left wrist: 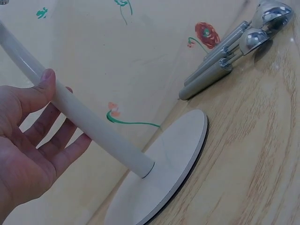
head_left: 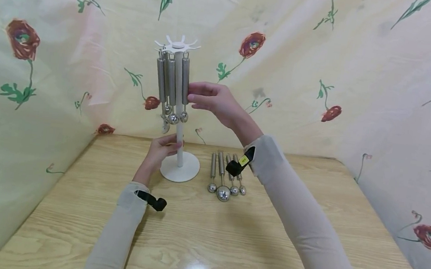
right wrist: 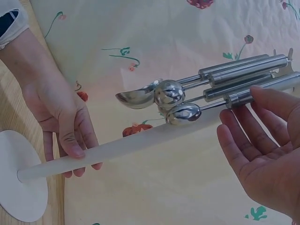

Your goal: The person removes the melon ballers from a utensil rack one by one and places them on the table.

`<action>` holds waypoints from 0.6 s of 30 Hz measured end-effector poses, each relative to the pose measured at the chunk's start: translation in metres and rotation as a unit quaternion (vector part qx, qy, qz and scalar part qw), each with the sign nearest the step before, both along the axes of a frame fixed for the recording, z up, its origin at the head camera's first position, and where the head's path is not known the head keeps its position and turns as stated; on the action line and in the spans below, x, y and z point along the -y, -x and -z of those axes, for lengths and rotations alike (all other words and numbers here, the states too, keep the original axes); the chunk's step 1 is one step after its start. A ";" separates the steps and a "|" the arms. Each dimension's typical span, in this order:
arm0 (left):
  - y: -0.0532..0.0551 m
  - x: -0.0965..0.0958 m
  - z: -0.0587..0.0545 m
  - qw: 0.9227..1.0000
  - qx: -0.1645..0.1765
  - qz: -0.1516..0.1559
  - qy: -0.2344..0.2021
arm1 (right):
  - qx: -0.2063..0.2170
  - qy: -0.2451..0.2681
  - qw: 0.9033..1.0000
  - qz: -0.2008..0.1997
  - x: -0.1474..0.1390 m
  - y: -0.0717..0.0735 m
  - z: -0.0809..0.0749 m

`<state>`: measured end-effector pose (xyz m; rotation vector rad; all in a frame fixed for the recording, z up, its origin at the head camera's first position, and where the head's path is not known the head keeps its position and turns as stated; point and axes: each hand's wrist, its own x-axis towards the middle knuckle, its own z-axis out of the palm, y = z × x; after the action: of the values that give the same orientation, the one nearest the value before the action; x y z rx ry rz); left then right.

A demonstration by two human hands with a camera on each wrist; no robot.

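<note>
A white stand with a slim pole [left wrist: 103, 126] and a round base [head_left: 191, 167] stands on the table. Several steel scoops with thick handles hang by loops from its hooked top [head_left: 177, 45]. My left hand [head_left: 160, 148] grips the lower pole, thumb on one side and fingers behind. Higher up, my right hand [head_left: 213, 101] pinches the handle of the nearest hanging scoop [right wrist: 184, 114] between thumb and fingers. That scoop's loop sits at a hook, and its round bowl points down. Beside it hangs another scoop [right wrist: 169, 93] with a rounded bowl.
Several more steel scoops lie side by side right of the base, including one with a bigger bowl [head_left: 223, 193]. The wooden table [head_left: 187, 238] reaches back to a flowered cloth backdrop [head_left: 286, 71]. My right forearm passes over the table on the right.
</note>
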<state>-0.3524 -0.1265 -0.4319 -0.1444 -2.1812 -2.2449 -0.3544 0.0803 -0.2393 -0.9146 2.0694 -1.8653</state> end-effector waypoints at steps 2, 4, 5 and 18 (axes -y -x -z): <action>0.001 0.000 0.001 1.000 0.001 0.000 -0.003 | 0.000 -0.002 1.000 0.001 0.002 0.000 0.000; 0.001 0.001 0.001 1.000 0.002 0.000 -0.005 | 0.003 -0.004 1.000 0.003 0.004 0.000 0.000; 0.002 0.001 0.002 1.000 0.002 0.001 -0.005 | 0.005 -0.005 1.000 0.002 0.004 0.000 0.000; 0.000 0.002 0.001 1.000 0.004 0.004 -0.009 | 0.036 -0.008 0.999 0.002 0.009 -0.002 0.000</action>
<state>-0.3529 -0.1280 -0.4325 -0.1460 -2.1673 -2.2723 -0.3524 0.0712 -0.2389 -0.8271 2.0417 -1.8516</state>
